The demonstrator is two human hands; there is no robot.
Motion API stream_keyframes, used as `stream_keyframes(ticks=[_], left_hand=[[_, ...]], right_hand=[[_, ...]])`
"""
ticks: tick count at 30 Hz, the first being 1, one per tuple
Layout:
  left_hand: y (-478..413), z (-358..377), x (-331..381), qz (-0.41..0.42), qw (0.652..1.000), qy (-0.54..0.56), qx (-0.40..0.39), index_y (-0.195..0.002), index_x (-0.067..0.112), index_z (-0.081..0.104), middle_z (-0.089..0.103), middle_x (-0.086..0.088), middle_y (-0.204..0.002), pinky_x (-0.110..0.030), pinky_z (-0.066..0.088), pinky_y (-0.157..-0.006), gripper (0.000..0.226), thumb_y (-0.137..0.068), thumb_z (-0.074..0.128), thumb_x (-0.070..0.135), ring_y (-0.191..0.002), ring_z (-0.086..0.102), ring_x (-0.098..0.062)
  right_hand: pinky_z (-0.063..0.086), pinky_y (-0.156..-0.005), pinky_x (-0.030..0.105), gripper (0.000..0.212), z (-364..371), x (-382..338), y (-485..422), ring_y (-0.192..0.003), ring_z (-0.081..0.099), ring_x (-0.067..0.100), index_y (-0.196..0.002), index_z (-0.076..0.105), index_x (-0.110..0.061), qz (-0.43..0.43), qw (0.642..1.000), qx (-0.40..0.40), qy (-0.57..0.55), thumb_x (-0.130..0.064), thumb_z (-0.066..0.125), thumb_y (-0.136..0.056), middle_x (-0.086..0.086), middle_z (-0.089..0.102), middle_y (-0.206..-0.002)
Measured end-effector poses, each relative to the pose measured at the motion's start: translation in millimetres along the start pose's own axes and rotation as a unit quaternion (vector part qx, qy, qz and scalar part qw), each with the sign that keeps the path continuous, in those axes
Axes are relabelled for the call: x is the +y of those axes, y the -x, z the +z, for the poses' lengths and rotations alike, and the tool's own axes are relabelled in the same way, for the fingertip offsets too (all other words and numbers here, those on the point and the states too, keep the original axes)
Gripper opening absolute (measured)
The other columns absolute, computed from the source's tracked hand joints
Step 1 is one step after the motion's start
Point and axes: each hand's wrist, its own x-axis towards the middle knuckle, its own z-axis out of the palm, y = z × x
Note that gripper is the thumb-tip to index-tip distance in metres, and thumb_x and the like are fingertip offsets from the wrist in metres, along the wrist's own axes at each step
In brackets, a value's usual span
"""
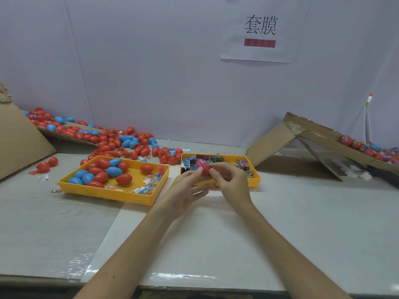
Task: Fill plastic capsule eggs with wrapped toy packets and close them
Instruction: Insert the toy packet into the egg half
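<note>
eggs tray (112,192) left, packets tray (257,180) right

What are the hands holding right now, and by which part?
A red capsule egg, pinched at its sides between the left hand and the right hand; a pink packet sits on top.

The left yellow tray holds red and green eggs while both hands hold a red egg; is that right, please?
Not quite: in the head view, the left yellow tray holds red and blue eggs, not green. The left hand and right hand do hold a red egg.
</note>
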Motion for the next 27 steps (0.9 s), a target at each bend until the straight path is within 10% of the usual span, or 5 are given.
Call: stream_keyframes(ticks=[11, 27], left_hand=[[1.3, -0.7, -0.7, 0.002, 1.000, -0.023, -0.017, -0.129, 0.018, 0.066, 0.073, -0.003, -0.123, -0.035, 0.049, -0.096, 0.040, -0.102, 0.056, 0.045, -0.113, 0.070, -0.021], [4.4, 1.5, 1.8, 0.005, 1.000, -0.001, 0.003, -0.128, 0.011, 0.065, 0.072, -0.008, -0.123, -0.032, 0.050, -0.094, 0.038, -0.097, 0.064, 0.034, -0.111, 0.071, -0.022]], right_hand=[[0.057, -0.084, 0.031, 0.030, 4.4, -2.0, 1.8, -0.095, 0.068, 0.012, -0.117, 0.074, -0.017, -0.120, 0.987, -0.014, 0.109, -0.008, 0.073, -0.089, -0.008, 0.070, -0.107], [0.056, -0.073, 0.020, 0.020, 4.4, 0.3, 1.6, -0.081, 0.074, 0.008, -0.100, 0.080, -0.015, -0.049, 0.998, 0.017, 0.018, -0.008, 0.081, -0.082, -0.011, 0.077, -0.085]])
